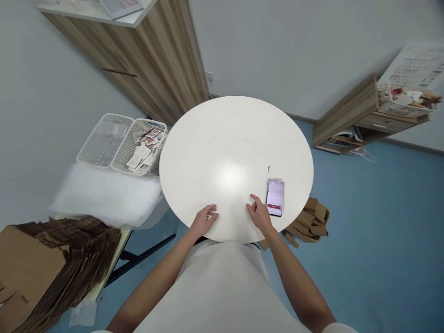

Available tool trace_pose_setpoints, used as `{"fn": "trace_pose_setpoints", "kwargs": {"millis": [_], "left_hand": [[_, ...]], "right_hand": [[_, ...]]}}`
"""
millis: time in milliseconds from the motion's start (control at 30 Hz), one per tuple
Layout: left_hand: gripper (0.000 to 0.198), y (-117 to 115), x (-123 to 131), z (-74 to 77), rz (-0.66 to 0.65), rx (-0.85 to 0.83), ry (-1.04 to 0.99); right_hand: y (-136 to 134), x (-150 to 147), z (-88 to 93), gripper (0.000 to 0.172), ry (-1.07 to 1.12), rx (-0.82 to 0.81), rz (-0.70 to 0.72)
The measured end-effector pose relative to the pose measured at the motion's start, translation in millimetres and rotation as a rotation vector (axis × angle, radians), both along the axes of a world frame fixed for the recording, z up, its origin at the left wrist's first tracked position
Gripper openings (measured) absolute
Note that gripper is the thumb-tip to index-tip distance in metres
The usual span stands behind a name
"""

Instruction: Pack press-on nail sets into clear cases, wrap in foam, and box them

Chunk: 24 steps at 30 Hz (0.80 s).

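Observation:
A round white table (236,138) stands in front of me. Both my hands rest on its near edge. My left hand (205,219) lies with fingers loosely curled and apart, holding nothing. My right hand (259,213) also holds nothing, its fingers slightly spread, right beside a smartphone (275,198) that lies flat with its screen lit. A tiny dark speck (268,169) sits on the tabletop beyond the phone.
Two white mesh baskets (118,144), one holding cards or packets, sit on white foam sheet at the left. Flattened cardboard stacks (52,263) lie at lower left, cardboard scraps (308,222) on the blue floor. Wooden cabinet (152,55) behind; low shelf (364,115) at right.

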<state>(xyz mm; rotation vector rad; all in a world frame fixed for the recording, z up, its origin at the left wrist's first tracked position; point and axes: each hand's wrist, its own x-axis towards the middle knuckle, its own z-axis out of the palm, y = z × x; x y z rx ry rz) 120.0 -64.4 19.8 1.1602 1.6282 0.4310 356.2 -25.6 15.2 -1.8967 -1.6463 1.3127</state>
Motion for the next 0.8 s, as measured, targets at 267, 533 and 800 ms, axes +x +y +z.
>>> {"fn": "trace_pose_setpoints", "kwargs": {"millis": [267, 533, 800], "left_hand": [[0.037, -2, -52, 16.4, 0.242, 0.058, 0.065], [0.041, -14, -142, 12.6, 0.256, 0.085, 0.084], [0.041, 8, -250, 7.6, 0.216, 0.216, 0.094]], "right_hand": [[27, -67, 8.5, 0.045, 0.077, 0.041, 0.236], [46, -166, 18.2, 0.039, 0.077, 0.030, 0.390], [66, -268, 33.3, 0.038, -0.079, 0.050, 0.609]]}}
